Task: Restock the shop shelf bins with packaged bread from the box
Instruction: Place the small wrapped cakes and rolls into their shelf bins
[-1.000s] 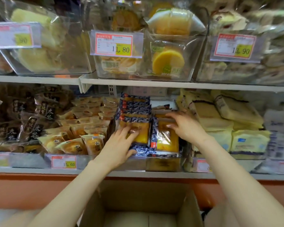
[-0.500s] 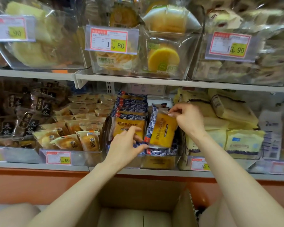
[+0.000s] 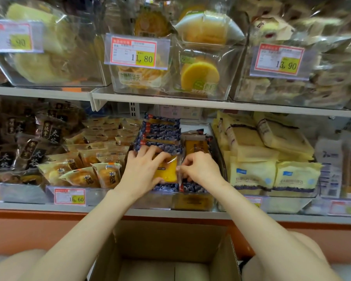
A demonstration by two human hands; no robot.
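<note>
A yellow bread packet (image 3: 167, 171) with a blueberry-print border stands at the front of the clear middle bin (image 3: 216, 141) on the lower shelf. My left hand (image 3: 142, 169) grips it, fingers over its top and thumb at its lower edge. My right hand (image 3: 200, 169) pinches the packet's right edge. Behind it, a row of like packets (image 3: 162, 133) fills the bin's left side, and one packet (image 3: 195, 146) lies on the right. The open cardboard box (image 3: 170, 238) sits below my arms; no packets show in its visible part.
Small round cakes (image 3: 83, 175) fill the bin to the left, pale yellow bread bags (image 3: 255, 173) the bin to the right. The upper shelf edge (image 3: 190, 101) with clear bins and price tags (image 3: 136, 51) overhangs close above.
My right hand has brought the raised packet down into the front of the bin. My left hand has moved up onto the same packet.
</note>
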